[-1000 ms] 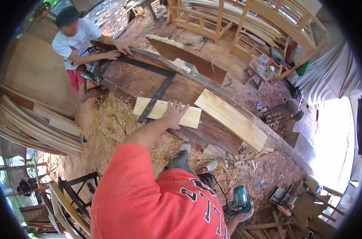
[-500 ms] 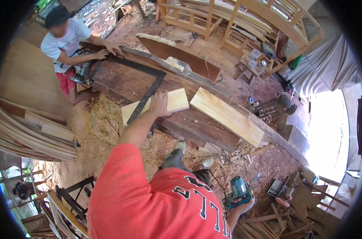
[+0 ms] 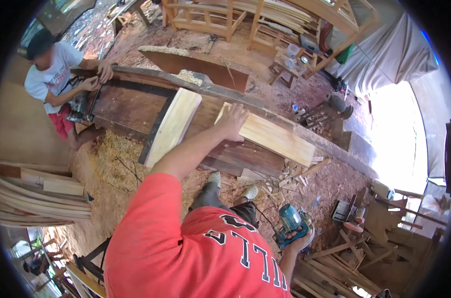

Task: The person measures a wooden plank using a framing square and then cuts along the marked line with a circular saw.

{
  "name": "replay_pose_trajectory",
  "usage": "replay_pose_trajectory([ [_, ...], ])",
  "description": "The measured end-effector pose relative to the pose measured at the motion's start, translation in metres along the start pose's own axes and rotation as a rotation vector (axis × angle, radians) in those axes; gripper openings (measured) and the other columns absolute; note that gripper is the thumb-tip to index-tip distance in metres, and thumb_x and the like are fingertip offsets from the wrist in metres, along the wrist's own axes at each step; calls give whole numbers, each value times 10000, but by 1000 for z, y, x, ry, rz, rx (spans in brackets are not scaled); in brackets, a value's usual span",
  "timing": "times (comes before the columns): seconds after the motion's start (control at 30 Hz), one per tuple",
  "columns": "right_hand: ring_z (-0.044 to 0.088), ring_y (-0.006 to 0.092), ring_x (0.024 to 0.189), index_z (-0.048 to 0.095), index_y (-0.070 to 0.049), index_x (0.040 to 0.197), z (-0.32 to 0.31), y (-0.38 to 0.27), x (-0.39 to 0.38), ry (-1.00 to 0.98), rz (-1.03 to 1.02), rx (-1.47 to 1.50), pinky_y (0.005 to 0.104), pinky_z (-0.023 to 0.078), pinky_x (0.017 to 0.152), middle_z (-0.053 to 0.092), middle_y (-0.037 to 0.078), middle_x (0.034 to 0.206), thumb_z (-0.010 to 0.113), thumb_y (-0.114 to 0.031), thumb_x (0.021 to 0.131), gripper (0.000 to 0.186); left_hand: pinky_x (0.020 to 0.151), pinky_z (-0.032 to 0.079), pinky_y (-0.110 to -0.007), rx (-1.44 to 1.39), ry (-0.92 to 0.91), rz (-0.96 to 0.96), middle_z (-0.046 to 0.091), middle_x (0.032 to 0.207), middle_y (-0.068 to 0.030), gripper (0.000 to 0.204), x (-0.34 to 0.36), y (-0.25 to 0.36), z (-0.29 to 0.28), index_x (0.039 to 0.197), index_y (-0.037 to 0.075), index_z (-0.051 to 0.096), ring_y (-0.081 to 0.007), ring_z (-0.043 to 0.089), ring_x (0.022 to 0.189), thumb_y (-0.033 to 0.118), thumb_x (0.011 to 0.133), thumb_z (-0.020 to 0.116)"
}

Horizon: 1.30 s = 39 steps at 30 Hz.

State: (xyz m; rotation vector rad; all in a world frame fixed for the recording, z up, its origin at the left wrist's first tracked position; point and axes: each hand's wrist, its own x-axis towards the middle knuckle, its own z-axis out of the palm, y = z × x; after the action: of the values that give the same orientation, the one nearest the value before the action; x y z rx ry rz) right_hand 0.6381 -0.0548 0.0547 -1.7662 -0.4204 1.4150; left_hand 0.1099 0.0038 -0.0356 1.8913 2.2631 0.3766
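Observation:
My left hand (image 3: 233, 121) grips a pale wooden board (image 3: 280, 136) near its left end, fingers over the far edge and thumb at the near side. The board lies flat on a dark wooden workbench (image 3: 128, 107). Left of it, a second pale board (image 3: 173, 126) lies slantwise along the blade of a dark framing square (image 3: 156, 124), partly covering it. Low at my right side, away from the bench, my right hand (image 3: 301, 242) is closed around a teal corded power tool (image 3: 291, 219); its exact kind is unclear.
Across the bench's far left end, a co-worker (image 3: 57, 74) in a white shirt has both hands at its edge, beside another power tool (image 3: 78, 107). Sawdust (image 3: 119, 146) and offcuts (image 3: 290, 184) litter the floor. Curved planks (image 3: 42, 198) are stacked at left; wooden frames (image 3: 205, 17) stand behind.
The left board has been turned and now lies along the square's blade. My left hand has let go of it and moved right onto the other board. My right hand still holds the tool.

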Motion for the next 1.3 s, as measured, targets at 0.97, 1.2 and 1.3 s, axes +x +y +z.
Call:
replay_pose_trajectory([
  [0.97, 536, 134, 524, 680, -25, 1176, 41, -26, -9, -181, -170, -132, 275, 434, 508, 602, 53, 653, 473, -606, 1059, 627, 1144, 291, -566, -9, -187, 112, 516, 1393, -200, 1014, 42, 80, 67, 1581, 123, 414, -381, 467, 1323, 683, 801, 740],
  [1.2, 541, 134, 538, 677, -7, 1189, 88, -20, 3, -257, -248, -242, 278, 434, 532, 593, 49, 646, 451, -609, 1070, 654, 1118, 318, -551, -47, 135, 182, 587, 1289, -172, 735, 34, 82, 81, 1477, 110, 539, -355, 520, 1241, 590, 929, 637],
  [1.3, 543, 135, 542, 677, -3, 1186, 97, -8, 13, -278, -232, -268, 276, 425, 530, 597, 54, 651, 449, -604, 1073, 653, 1117, 322, -542, -71, 95, 150, 586, 1294, -166, 736, 34, 82, 79, 1468, 107, 542, -349, 521, 1238, 581, 916, 654],
])
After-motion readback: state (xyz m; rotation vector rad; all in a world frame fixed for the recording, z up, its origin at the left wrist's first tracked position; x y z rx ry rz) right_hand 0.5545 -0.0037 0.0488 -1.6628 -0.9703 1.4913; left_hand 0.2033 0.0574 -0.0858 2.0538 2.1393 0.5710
